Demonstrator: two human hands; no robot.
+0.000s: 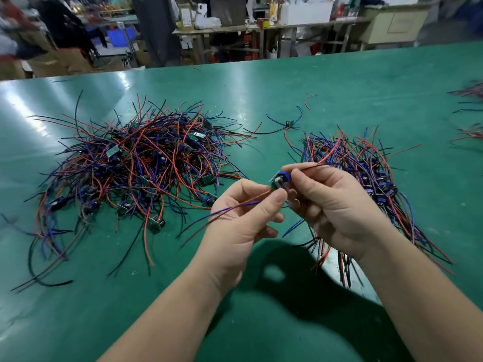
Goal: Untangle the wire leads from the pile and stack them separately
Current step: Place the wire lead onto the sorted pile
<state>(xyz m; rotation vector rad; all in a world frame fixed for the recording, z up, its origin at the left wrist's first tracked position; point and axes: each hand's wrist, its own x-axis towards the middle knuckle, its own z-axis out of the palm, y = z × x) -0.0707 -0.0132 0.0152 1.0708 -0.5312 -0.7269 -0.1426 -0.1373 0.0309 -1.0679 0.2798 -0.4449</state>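
A big tangled pile of red, blue and black wire leads (136, 165) with small green boards lies on the green table at the left. A neater stack of leads (371, 173) lies at the right, partly behind my right hand. Between them, above the table, I hold one small board with wires (278, 182). My left hand (243, 220) pinches its red and blue wires, which trail to the left. My right hand (329, 210) pinches the board and a red wire running up to the right.
The green table (261, 322) stretches far back to an edge. A single loose lead with a board (287, 124) lies behind the hands, with a short red wire (309, 100) beyond it. More wire bundles (470, 111) lie at the far right. Workbenches and boxes stand beyond.
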